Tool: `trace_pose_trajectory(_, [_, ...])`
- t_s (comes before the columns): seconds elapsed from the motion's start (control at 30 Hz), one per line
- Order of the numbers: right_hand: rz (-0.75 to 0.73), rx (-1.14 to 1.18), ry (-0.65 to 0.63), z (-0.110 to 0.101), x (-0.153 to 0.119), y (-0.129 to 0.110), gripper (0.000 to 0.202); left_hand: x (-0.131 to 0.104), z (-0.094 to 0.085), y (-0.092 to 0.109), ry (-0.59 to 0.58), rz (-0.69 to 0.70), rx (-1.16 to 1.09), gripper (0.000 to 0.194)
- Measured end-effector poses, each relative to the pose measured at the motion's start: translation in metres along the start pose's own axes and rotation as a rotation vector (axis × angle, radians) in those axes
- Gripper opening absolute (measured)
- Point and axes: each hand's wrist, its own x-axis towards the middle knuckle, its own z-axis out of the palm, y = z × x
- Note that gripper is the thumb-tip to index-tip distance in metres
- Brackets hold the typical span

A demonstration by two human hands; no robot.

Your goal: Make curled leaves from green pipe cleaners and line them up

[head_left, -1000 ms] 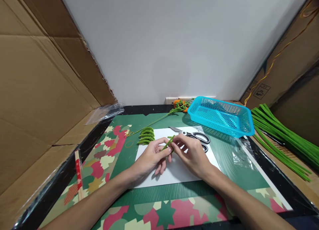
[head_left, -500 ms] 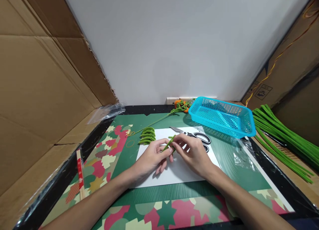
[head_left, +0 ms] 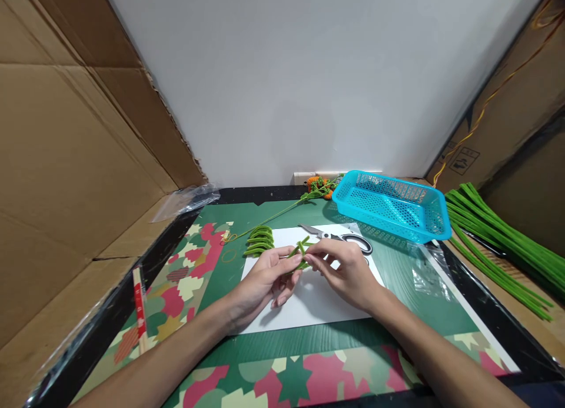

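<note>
Over a white paper sheet, my left hand pinches a bent green pipe cleaner between thumb and fingers. My right hand grips the same pipe cleaner with thumb and forefinger from the other side; its ends cross just above the fingertips. Part of it is hidden behind the fingers. A row of several curled green pipe-cleaner pieces lies past my left hand. Behind my right hand rest scissors with black-and-white handles, partly covered by that hand.
A blue perforated basket stands at the back right. Long green pipe cleaners lie beyond the right edge. An orange flower with a green stem lies at the back. Red-wrapped chopsticks sit at left; cardboard walls flank the table.
The pipe cleaner's ends now cross above my fingertips, where a straighter piece slanted before. My right hand has shifted slightly, covering more of the scissors' lower handle.
</note>
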Motion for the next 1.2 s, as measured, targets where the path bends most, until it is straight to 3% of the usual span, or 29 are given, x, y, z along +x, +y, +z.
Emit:
trace_pose_trajectory(0.17, [-0.138, -0.200, -0.082, -0.001, -0.004, 0.005, 0.018, -0.001, -0.001, 0.000, -0.017, -0.043, -0.003, 0.025])
trace_pose_trajectory(0.33, [-0.161, -0.197, -0.138, -0.002, -0.006, 0.006, 0.021, -0.001, 0.000, -0.002, -0.028, -0.036, 0.017, 0.027])
trace_pose_trajectory(0.57, [-0.194, -0.142, -0.026, 0.004, -0.006, 0.005, 0.018, -0.002, 0.002, -0.001, -0.008, -0.048, -0.017, 0.027])
trace_pose_trajectory(0.8, [-0.295, -0.098, 0.076, 0.008, -0.006, -0.005, 0.014, -0.006, 0.003, 0.001, -0.061, -0.052, -0.058, 0.028])
trace_pose_trajectory(1.2, [-0.298, -0.151, 0.119, 0.013, -0.006, -0.006, 0.017, -0.007, 0.009, 0.001, -0.026, 0.047, 0.000, 0.038])
